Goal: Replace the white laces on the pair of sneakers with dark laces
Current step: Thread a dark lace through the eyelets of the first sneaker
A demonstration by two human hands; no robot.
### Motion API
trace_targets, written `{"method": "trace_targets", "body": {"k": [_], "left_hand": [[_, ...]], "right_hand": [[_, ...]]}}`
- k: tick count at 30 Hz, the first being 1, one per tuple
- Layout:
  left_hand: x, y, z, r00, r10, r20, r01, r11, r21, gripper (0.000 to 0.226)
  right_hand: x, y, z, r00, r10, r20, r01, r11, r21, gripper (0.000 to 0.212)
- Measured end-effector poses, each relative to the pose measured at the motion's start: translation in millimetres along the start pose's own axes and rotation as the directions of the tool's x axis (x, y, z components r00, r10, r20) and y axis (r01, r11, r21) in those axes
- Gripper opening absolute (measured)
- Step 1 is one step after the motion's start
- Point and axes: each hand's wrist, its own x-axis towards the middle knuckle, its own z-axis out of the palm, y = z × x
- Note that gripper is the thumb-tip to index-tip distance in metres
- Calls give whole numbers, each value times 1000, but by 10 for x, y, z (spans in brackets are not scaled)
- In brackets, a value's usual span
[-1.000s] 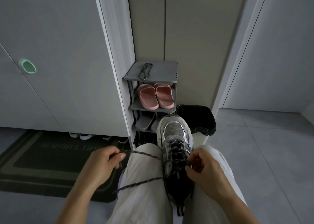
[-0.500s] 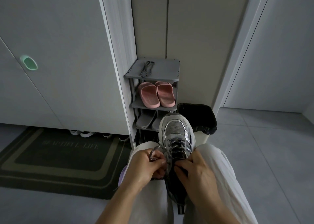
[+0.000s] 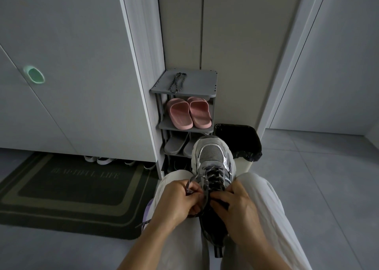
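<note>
Near the bottom edge, two bare forearms reaching forward over pale trousers. Left hand curled tight, fingers pinching a loop of dark lace that arches up from the knuckles toward the eyelets. Loose lace tail hanging below the left wrist, beside the thigh. Right hand pressed against the near side of the lacing, fingers bent inward on the lace at the top eyelets; exact hold hidden behind the knuckles, cannot tell whether pinched or merely resting. Hands nearly touching at the fingertips. Between the knees, sneaker propped toe-up, toe pointing away, grey mesh toe box and silvery trim, dark tongue and heel toward the lap. Dark speckled lace crossing several rows of eyelets; no white lace visible on it.

Left on the floor, dark mat with pale border stripes and faint lettering. Beyond the toe, black-lined bin just right of a grey rack. On the top shelf, a second dark lace lying folded. Shelf below, pink slippers side by side; lower still, grey slippers, partly hidden by the sneaker. Under the cabinet at left, several shoe toes peeking out. Green oval handle on the cabinet door.
</note>
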Motion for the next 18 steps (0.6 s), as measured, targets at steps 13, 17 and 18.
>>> {"method": "trace_targets", "body": {"k": [13, 17, 18], "left_hand": [[5, -96, -62, 974, 187, -129, -195, 979, -57, 12], [-27, -145, -82, 967, 212, -143, -215, 977, -6, 13], [-36, -162, -80, 968, 218, -125, -216, 976, 27, 10]], "right_hand": [[-38, 49, -108, 999, 39, -4, -37, 970, 240, 22], [-84, 102, -337, 985, 173, -8, -156, 904, 398, 19], [-82, 142, -407, 977, 212, -25, -183, 892, 414, 20]]}}
